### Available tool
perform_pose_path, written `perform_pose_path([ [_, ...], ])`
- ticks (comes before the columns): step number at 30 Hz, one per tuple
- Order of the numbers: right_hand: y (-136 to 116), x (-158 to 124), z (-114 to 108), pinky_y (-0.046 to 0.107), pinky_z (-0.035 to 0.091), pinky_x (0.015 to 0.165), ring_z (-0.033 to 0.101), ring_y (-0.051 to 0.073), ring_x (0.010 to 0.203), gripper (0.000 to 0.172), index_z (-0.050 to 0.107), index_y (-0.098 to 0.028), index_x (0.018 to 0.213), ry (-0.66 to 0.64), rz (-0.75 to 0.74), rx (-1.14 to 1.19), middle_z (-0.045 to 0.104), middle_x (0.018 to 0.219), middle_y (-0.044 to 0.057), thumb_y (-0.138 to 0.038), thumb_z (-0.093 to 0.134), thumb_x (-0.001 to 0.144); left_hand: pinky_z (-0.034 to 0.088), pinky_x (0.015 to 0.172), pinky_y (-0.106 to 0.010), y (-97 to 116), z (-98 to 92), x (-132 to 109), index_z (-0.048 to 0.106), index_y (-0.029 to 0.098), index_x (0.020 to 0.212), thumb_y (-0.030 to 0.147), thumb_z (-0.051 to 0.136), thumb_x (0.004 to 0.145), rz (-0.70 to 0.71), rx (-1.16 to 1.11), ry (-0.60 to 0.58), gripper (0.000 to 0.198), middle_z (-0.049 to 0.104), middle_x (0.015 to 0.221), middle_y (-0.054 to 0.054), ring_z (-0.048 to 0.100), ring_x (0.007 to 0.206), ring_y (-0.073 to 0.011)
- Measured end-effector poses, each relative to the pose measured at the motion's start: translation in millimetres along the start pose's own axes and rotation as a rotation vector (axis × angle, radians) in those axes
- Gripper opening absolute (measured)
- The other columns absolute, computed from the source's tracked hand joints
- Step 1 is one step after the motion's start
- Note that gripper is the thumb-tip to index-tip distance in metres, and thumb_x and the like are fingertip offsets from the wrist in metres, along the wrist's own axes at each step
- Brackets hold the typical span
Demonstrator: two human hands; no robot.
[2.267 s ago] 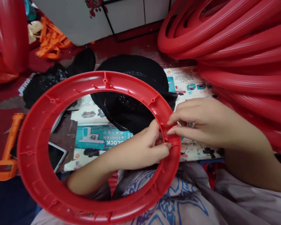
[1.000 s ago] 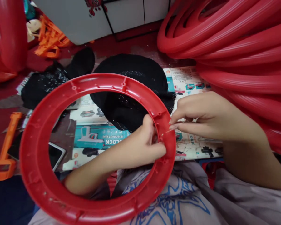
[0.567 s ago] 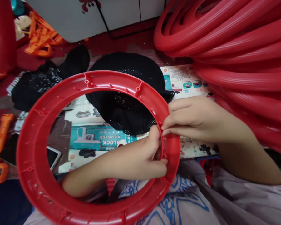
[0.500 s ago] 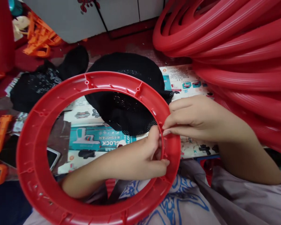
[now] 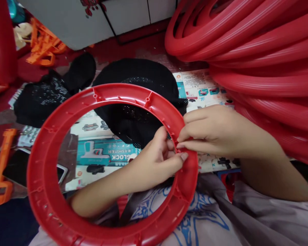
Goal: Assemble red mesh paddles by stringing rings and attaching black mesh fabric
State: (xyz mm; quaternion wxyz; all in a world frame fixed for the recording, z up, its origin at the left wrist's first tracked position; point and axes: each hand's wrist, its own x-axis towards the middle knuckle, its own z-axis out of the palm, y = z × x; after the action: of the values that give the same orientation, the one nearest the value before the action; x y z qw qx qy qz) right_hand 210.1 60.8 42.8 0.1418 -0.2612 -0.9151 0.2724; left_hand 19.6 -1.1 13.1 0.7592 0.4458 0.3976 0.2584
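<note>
A red plastic ring [image 5: 42,167] is held tilted over my lap, its ribbed, hollow channel facing me. My left forearm passes through its opening. My left hand [image 5: 161,159] grips the inner rim at the right side, with a fingertip over into the channel. Just above and to the right, my right hand [image 5: 202,131] has its fingertips pinched together at the same stretch of rim. Whatever lies between those fingertips is hidden. A few tiny metallic bits [image 5: 50,214] lie in the channel at lower left. Behind the ring is black mesh fabric [image 5: 141,73].
Stacked red tubular hoops [image 5: 259,58] fill the right. Printed cardboard [image 5: 92,152] lies beneath the ring. To the left are another black cloth piece [image 5: 38,97], orange plastic parts [image 5: 45,42], a long orange part [image 5: 5,164] and a phone-like device [image 5: 16,167]. A white cabinet [image 5: 74,20] stands behind.
My left hand has slid up the inner rim, closer to my right fingertips. The ring's left side has shifted right and slightly down. My right hand stays nearly in place, still pinched.
</note>
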Motion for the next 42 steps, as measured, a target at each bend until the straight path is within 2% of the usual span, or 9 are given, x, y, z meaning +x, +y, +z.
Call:
perform_pose_path([
  [3, 3.4, -3.0, -2.2, 0.023, 0.034, 0.059, 0.055, 0.01, 0.066, 0.024, 0.072, -0.016, 0.081, 0.074, -0.07, -0.065, 0.066, 0.074, 0.001, -0.021, 0.052, 0.093, 0.049, 0.067, -0.022, 0.4, -6.3, -2.9, 0.035, 0.025, 0.122, 0.014, 0.054, 0.086, -0.045, 0.223, -0.002, 0.042, 0.054, 0.102, 0.0, 0.057, 0.083, -0.0115],
  [6, 7.6, -6.9, -8.0, 0.024, 0.033, 0.057, 0.052, 0.009, 0.062, 0.023, 0.073, -0.016, 0.086, 0.089, -0.19, -0.106, 0.063, 0.07, 0.001, -0.019, 0.052, 0.094, 0.049, 0.067, -0.026, 4.6, -10.1, -5.3, 0.03, 0.023, 0.127, 0.018, 0.056, 0.083, -0.145, 0.418, -0.132, 0.05, 0.056, 0.101, -0.002, 0.058, 0.083, -0.0155],
  [11, 7.4, -6.6, -13.2, 0.019, 0.037, 0.057, 0.049, 0.006, 0.058, 0.027, 0.073, -0.018, 0.088, -0.052, -0.269, 0.115, 0.06, 0.067, -0.002, -0.023, 0.049, 0.098, 0.048, 0.068, -0.026, 11.1, -8.3, -5.1, 0.033, 0.02, 0.122, 0.019, 0.054, 0.081, -0.103, 0.538, -0.265, 0.046, 0.055, 0.101, -0.002, 0.057, 0.085, -0.0162],
  [17, 5.7, -2.5, -5.1, 0.021, 0.039, 0.059, 0.056, 0.009, 0.065, 0.023, 0.072, -0.014, 0.082, 0.024, -0.249, 0.041, 0.066, 0.071, 0.0, -0.019, 0.053, 0.094, 0.05, 0.072, -0.027, 12.8, -9.2, -7.1, 0.034, 0.021, 0.117, 0.02, 0.055, 0.081, -0.111, 0.587, -0.309, 0.042, 0.055, 0.1, -0.001, 0.056, 0.083, -0.0154],
  [22, 5.4, 1.0, 0.9, 0.021, 0.038, 0.058, 0.056, 0.009, 0.064, 0.023, 0.07, -0.014, 0.076, 0.051, -0.178, 0.038, 0.066, 0.069, 0.0, -0.017, 0.054, 0.092, 0.051, 0.078, -0.034, 14.0, -10.6, -8.1, 0.033, 0.02, 0.12, 0.026, 0.057, 0.081, -0.146, 0.634, -0.309, 0.047, 0.054, 0.089, -0.001, 0.057, 0.094, -0.0229],
  [26, 5.5, 1.5, 1.6, 0.021, 0.036, 0.056, 0.053, 0.009, 0.06, 0.023, 0.067, -0.013, 0.07, 0.038, -0.14, 0.022, 0.063, 0.066, 0.0, -0.017, 0.055, 0.09, 0.051, 0.071, -0.031, 14.6, -11.0, -8.6, 0.03, 0.019, 0.127, 0.029, 0.057, 0.083, -0.156, 0.623, -0.304, 0.052, 0.051, 0.081, 0.002, 0.057, 0.082, -0.0192],
  [31, 6.2, 1.2, 0.6, 0.022, 0.033, 0.054, 0.048, 0.008, 0.055, 0.024, 0.065, -0.014, 0.067, 0.054, -0.146, -0.004, 0.06, 0.062, -0.001, -0.015, 0.055, 0.089, 0.047, 0.06, -0.025, 14.2, -11.5, -9.7, 0.027, 0.022, 0.129, 0.029, 0.055, 0.086, -0.165, 0.558, -0.315, 0.052, 0.052, 0.084, 0.002, 0.052, 0.067, -0.0128],
  [37, 3.7, -0.8, -2.8, 0.021, 0.036, 0.057, 0.052, 0.008, 0.059, 0.017, 0.069, -0.015, 0.077, 0.075, -0.105, 0.065, 0.063, 0.067, -0.001, -0.02, 0.058, 0.089, 0.049, 0.066, -0.027, 12.3, -8.7, -9.4, 0.032, 0.02, 0.121, 0.024, 0.053, 0.084, -0.113, 0.552, -0.259, 0.043, 0.055, 0.095, -0.002, 0.055, 0.079, -0.0156],
  [42, -2.9, -6.2, -0.4, 0.025, 0.029, 0.054, 0.043, 0.01, 0.057, 0.026, 0.067, -0.015, 0.071, 0.113, -0.183, -0.128, 0.055, 0.061, -0.001, -0.019, 0.051, 0.092, 0.05, 0.069, -0.031, 13.3, -3.6, -7.0, 0.034, 0.019, 0.115, 0.021, 0.051, 0.08, -0.175, 0.541, -0.185, 0.04, 0.055, 0.098, -0.003, 0.057, 0.085, -0.0189],
])
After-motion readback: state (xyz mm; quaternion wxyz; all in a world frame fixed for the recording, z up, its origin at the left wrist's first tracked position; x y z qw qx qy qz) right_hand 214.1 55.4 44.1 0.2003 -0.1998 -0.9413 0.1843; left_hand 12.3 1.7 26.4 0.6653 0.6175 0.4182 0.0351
